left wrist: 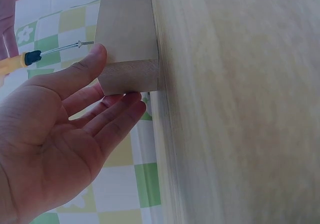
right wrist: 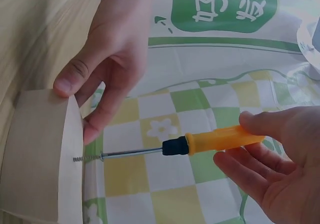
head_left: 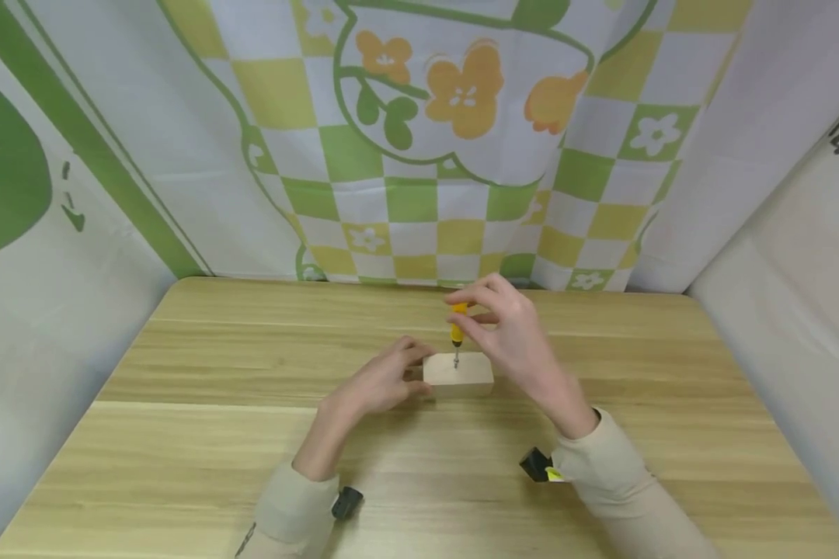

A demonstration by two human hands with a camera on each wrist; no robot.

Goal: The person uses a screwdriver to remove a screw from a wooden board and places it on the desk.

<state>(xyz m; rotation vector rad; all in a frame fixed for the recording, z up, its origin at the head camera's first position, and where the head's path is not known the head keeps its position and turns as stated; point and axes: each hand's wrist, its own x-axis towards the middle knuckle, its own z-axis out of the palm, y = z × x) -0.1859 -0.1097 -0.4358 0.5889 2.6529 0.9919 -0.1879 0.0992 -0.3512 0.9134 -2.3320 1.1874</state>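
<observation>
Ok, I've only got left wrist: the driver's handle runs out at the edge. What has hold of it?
Observer: The right hand, thumb and fingers about the yellow handle of the screwdriver.
Operator: And where's the contact, seen from above?
Observer: Head view puts the screw near the middle of the top face of the block.
Operator: Anything at the wrist on that side?
Observer: A black device beside the cuff, with a bright yellow-green patch showing next to it.
</observation>
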